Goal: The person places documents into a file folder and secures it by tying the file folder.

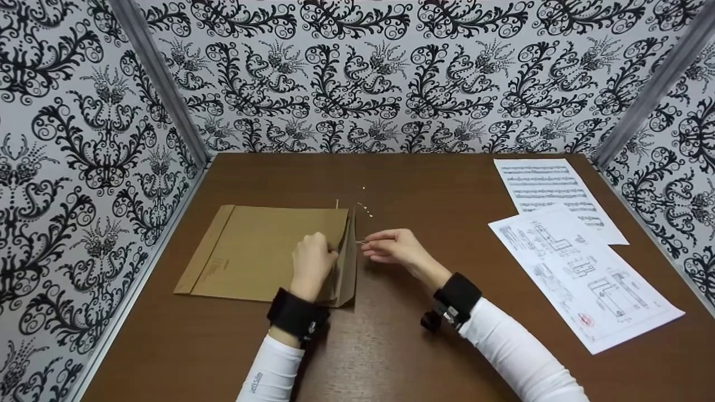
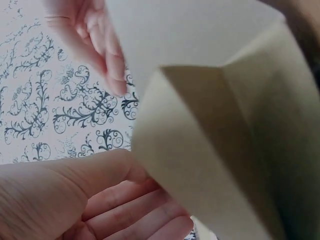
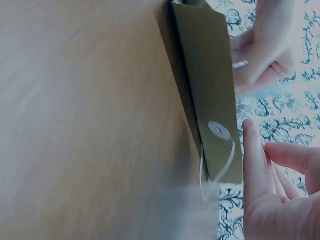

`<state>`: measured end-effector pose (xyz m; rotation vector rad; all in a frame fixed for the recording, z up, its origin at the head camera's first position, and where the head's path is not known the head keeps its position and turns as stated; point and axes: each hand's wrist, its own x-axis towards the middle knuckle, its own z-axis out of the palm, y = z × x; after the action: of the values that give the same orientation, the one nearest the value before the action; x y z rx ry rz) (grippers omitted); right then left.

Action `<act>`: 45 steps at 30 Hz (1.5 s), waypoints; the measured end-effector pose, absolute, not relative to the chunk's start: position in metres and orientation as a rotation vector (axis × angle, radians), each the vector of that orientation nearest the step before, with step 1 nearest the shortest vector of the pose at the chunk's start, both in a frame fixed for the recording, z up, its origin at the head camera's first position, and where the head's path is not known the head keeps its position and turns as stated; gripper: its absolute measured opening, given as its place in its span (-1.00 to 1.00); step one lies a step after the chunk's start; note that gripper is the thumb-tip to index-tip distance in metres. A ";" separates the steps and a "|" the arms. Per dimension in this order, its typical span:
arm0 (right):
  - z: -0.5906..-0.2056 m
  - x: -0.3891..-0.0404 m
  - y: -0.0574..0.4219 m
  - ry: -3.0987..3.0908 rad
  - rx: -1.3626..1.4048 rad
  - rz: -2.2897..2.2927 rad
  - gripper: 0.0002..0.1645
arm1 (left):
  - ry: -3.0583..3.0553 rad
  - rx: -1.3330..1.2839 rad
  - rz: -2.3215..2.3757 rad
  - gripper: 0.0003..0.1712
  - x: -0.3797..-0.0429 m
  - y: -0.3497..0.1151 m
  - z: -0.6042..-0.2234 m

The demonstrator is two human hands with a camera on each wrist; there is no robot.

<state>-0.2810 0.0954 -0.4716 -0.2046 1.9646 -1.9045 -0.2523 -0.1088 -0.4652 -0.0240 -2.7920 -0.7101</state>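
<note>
A brown cardboard string-tie document folder (image 1: 268,251) lies on the table, its right end spread apart at the folded flap (image 3: 210,90). My left hand (image 1: 314,259) grips the folder near that end, its thumb and fingers at the cardboard edge in the left wrist view. On the flap's outer face sits a pale round button (image 3: 218,130). White string (image 3: 231,157) loops from it past the flap's end. Just right of the flap is my right hand (image 1: 394,247), index finger extended and thumb close to the other fingers; its fingertips are right by the button.
Two overlapping paper sheets lie at the right: a technical drawing (image 1: 586,279) over a sheet of music (image 1: 542,184). Small pale bits (image 1: 365,209) are on the table (image 1: 424,184) beyond the folder. Patterned walls (image 1: 363,72) enclose the back and sides.
</note>
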 end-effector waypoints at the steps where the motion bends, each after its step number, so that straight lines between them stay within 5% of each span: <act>1: -0.470 -0.281 0.098 1.956 -0.193 -1.915 -0.54 | -2.795 -0.029 -0.717 -0.46 -0.253 -0.109 -0.466; 8: -0.469 -0.281 0.107 1.878 -0.132 -1.979 -0.50 | -2.787 -0.021 -0.668 -0.79 -0.250 -0.106 -0.473; 26: -0.464 -0.283 0.135 1.877 -0.073 -2.007 -0.50 | -2.872 -0.062 -0.657 -0.72 -0.251 -0.105 -0.466; 45: -0.461 -0.274 0.271 2.006 -0.104 -1.832 -0.36 | -2.857 -0.500 -0.760 -0.79 -0.223 -0.076 -0.434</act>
<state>-0.2743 0.2712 -0.4606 -0.1045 2.0057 -1.8325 -0.2230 -0.0765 -0.4341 -0.5000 -2.8572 -0.7601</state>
